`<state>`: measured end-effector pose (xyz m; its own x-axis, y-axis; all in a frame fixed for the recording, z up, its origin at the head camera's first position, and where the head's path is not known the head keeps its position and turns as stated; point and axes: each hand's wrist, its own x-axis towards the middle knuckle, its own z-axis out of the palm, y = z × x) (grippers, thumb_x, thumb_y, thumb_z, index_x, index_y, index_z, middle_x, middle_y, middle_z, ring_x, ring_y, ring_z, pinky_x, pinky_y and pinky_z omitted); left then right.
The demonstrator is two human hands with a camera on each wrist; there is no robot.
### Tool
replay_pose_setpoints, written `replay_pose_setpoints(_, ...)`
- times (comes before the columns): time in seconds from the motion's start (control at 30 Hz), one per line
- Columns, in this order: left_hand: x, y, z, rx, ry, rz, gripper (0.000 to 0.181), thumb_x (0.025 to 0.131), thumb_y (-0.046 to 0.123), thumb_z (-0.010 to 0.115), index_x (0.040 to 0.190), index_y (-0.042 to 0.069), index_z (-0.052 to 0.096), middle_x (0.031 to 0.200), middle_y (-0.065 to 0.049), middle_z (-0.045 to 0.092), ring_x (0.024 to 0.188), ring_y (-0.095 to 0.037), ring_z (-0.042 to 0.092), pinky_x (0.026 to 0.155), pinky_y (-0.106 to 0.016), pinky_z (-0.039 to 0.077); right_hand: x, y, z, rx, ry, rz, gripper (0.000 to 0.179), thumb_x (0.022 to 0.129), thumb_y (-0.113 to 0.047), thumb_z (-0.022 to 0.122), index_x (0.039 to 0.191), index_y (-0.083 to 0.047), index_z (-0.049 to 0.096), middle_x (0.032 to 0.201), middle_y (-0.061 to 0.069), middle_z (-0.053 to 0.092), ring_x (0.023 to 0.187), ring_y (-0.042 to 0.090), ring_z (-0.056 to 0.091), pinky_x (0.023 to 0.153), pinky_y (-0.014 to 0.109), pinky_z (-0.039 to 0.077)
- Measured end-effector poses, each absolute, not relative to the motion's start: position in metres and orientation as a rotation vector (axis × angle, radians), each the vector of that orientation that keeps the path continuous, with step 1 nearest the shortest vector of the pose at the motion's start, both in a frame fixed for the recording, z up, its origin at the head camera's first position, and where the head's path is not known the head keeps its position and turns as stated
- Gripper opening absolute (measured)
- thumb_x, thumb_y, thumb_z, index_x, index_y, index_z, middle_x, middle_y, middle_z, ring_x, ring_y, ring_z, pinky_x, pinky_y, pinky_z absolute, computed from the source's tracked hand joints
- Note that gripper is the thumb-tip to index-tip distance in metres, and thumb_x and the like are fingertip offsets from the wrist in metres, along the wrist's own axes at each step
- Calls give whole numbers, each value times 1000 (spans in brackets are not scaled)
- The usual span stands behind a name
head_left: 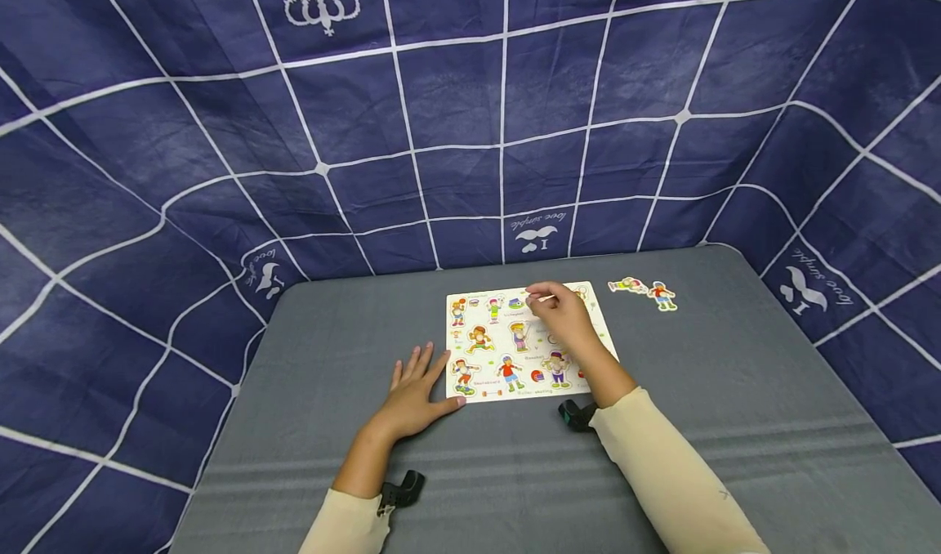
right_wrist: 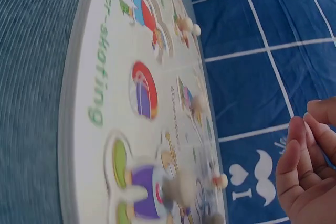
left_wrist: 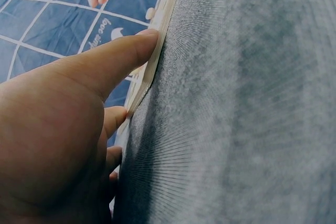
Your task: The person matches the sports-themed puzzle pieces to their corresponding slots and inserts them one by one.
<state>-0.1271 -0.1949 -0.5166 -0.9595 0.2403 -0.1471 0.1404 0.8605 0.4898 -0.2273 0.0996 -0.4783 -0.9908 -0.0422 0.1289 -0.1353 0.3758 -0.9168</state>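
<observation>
A white wooden peg puzzle board printed with children doing sports lies on the grey table. My left hand is spread at the board's left front corner; its thumb touches the front edge and its fingers reach the left edge. My right hand is raised over the board's back right part, fingers loosely bent, with nothing visible between them. In the right wrist view, knobbed puzzle pieces such as the purple-clothed figure sit in the board. The right hand and forearm hide part of the board.
Two loose figure pieces lie right of the board: a pale one on its side and a red-and-blue one. A blue cloth with white lines hangs behind the grey table and at both sides.
</observation>
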Motion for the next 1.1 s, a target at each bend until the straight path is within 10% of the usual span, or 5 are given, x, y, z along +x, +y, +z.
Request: replay_pose_setpoints(1.1, -125, -195, -513, 290, 2823, 745, 92, 88, 65, 65, 162, 24, 28, 171, -10, 11, 160, -34, 0, 125, -62, -3, -231, 200, -482, -53, -2483, 1484, 30, 98, -19, 64, 124, -5, 70, 113, 18, 72, 72, -11, 55, 61, 13, 44)
